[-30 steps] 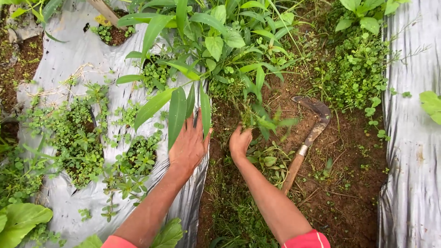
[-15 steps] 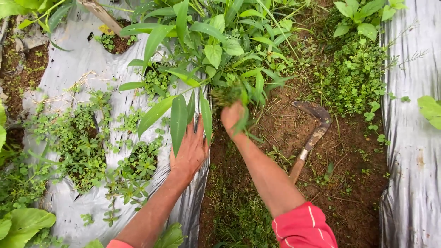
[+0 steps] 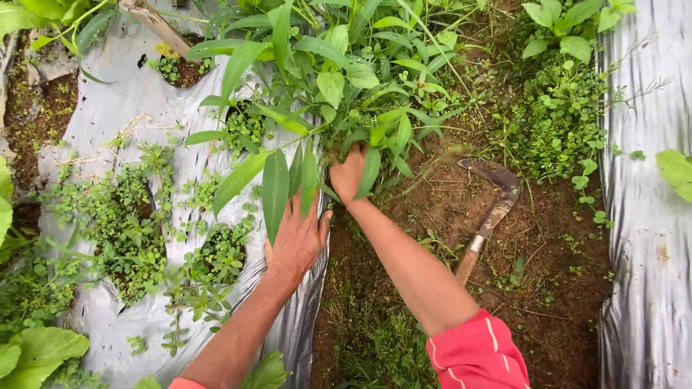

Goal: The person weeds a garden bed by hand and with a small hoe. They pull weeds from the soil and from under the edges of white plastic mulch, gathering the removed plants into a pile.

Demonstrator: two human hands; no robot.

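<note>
My left hand lies flat, fingers spread, on the edge of the silver plastic mulch sheet, under long green leaves. My right hand reaches into a clump of weeds at the sheet's edge, its fingers closed among the stems and partly hidden by leaves. A sickle with a rusty curved blade and wooden handle lies on the bare soil to the right of my right arm.
Small weeds grow through holes in the mulch sheet. A second silver sheet runs down the right side. A furrow of brown soil lies between them, with dense low weeds at the top right.
My right hand rose from the soil with a tuft of weeds, then moved up and left into the leafy clump. The left hand stayed put on the sheet.
</note>
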